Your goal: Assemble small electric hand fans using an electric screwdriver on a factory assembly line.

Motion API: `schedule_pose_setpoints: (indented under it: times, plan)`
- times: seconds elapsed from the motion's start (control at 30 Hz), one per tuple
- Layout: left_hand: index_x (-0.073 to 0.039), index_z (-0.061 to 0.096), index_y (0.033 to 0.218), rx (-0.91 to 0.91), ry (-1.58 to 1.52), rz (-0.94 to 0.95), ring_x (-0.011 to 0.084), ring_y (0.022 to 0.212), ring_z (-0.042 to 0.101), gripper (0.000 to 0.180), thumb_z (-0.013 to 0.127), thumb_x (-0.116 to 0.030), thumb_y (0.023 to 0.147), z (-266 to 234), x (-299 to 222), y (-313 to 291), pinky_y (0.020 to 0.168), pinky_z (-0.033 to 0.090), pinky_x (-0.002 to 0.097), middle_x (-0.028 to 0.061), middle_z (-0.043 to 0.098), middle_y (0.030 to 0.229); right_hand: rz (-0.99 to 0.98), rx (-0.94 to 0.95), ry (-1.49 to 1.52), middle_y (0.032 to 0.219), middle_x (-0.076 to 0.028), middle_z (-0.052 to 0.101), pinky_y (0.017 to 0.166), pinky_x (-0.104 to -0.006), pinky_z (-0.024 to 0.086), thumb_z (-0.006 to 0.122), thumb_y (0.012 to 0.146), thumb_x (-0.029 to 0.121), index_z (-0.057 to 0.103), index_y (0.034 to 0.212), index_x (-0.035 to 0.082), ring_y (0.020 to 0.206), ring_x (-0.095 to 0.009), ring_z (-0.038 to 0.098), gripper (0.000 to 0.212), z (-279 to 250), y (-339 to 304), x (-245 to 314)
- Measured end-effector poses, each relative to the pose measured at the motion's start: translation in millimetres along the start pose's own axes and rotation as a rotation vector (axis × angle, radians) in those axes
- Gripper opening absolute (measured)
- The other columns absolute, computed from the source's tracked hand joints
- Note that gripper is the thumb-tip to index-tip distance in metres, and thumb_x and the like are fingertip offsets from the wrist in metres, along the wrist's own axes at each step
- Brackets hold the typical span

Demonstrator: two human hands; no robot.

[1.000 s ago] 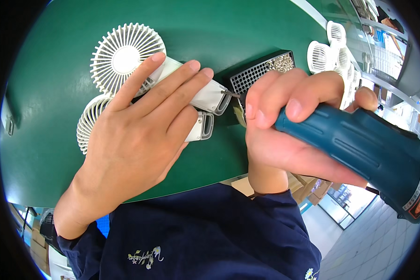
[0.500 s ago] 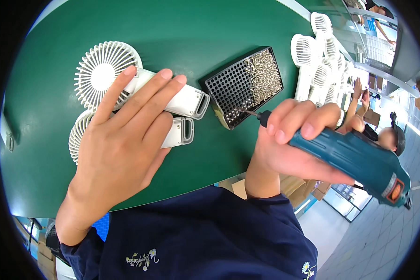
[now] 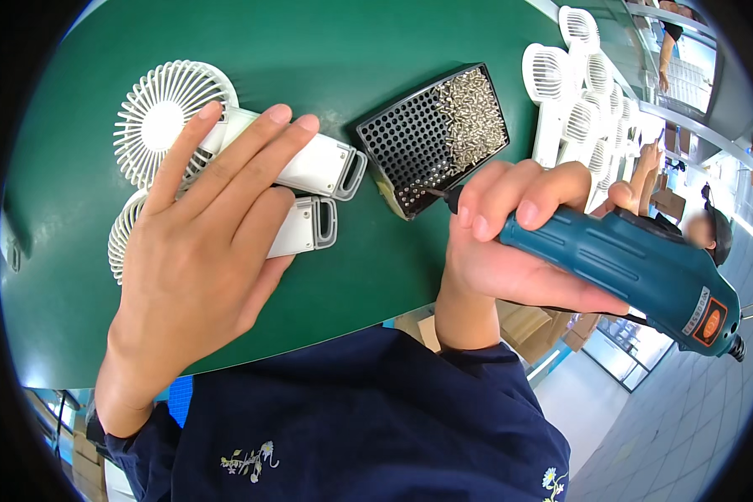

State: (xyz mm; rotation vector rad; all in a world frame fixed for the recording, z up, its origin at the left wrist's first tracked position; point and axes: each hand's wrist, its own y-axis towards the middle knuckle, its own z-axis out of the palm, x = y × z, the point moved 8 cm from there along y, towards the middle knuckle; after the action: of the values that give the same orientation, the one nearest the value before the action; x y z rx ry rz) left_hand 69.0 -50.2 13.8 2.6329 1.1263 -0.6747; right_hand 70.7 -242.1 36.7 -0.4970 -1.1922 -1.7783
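- Left hand: laid flat, palm down, fingers spread and extended across two white handheld fans; it pins them to the table and grips nothing.
- Right hand: fingers wrapped tight around the front barrel of a teal electric screwdriver; the tool body runs back toward the lower right, ending in an orange label panel.
- Screwdriver bit: a short dark tip projects from the fist and sits at the near edge of the screw tray.
- Upper fan: round ribbed head clear of the fingertips; its white handle ends in a grey loop just beside the tray.
- Lower fan: head partly covered by the left hand; its handle end lies parallel to the upper one and just below it.
- Screw tray: black perforated plate, tilted, with a heap of small silver screws in its far half.
- Green table surface: carries all the above.
- Further white fan heads: stacked in a row at the table's right edge, well apart from both hands.
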Motion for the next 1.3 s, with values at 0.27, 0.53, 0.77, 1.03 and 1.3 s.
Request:
schedule_pose_setpoints:
  times: [0.27, 0.53, 0.77, 1.03, 1.3]
  plan:
    - [-0.002, 0.056, 0.088, -0.005, -0.003, 0.01, 0.0293, 0.135, 0.042, 0.031, 0.072, -0.009, 0.062, -1, 1, -3, 0.114, 0.024, 0.051, 0.0145, 0.049, 0.14, -0.014, 0.061, -0.068, 0.079, -0.016, 0.053, 0.044, -0.0386, 0.044, 0.042, 0.08, 0.081, 0.038, 0.133, 0.016, 0.051, -0.027, 0.051, 0.084, 10, -5, 4]
    - [-0.002, 0.056, 0.089, -0.019, -0.018, 0.026, 0.0305, 0.133, 0.043, 0.033, 0.072, -0.01, 0.062, 0, 2, -3, 0.114, 0.026, 0.0515, 0.0154, 0.05, 0.139, -0.021, 0.249, -0.074, 0.086, -0.009, 0.052, 0.041, -0.033, 0.041, 0.038, 0.091, 0.07, 0.038, 0.133, 0.012, 0.046, -0.018, 0.047, 0.071, 38, 11, 15]
    - [-0.003, 0.056, 0.089, -0.081, -0.053, 0.031, 0.028, 0.133, 0.043, 0.031, 0.072, -0.011, 0.064, -1, 4, -7, 0.113, 0.027, 0.0505, 0.0127, 0.051, 0.139, 0.061, 0.302, -0.019, 0.086, -0.011, 0.052, 0.042, -0.0354, 0.04, 0.051, 0.091, 0.061, 0.038, 0.135, 0.018, 0.046, -0.022, 0.046, 0.063, 73, 8, -6]
    - [-0.003, 0.058, 0.085, -0.155, -0.109, 0.014, 0.0241, 0.134, 0.042, 0.03, 0.074, -0.01, 0.062, 0, 8, -13, 0.115, 0.027, 0.0493, 0.0101, 0.051, 0.138, 0.099, 0.265, -0.033, 0.091, -0.011, 0.052, 0.047, -0.0363, 0.042, 0.036, 0.085, 0.077, 0.034, 0.142, 0.019, 0.054, -0.024, 0.05, 0.081, 70, 2, -23]
    - [-0.003, 0.057, 0.084, -0.175, -0.102, 0.016, 0.0238, 0.134, 0.043, 0.029, 0.074, -0.01, 0.061, 0, 8, -14, 0.114, 0.028, 0.0492, 0.0098, 0.052, 0.137, 0.094, 0.34, -0.041, 0.088, -0.011, 0.051, 0.047, -0.0354, 0.042, 0.035, 0.083, 0.08, 0.032, 0.142, 0.019, 0.053, -0.023, 0.049, 0.085, 69, -1, -25]
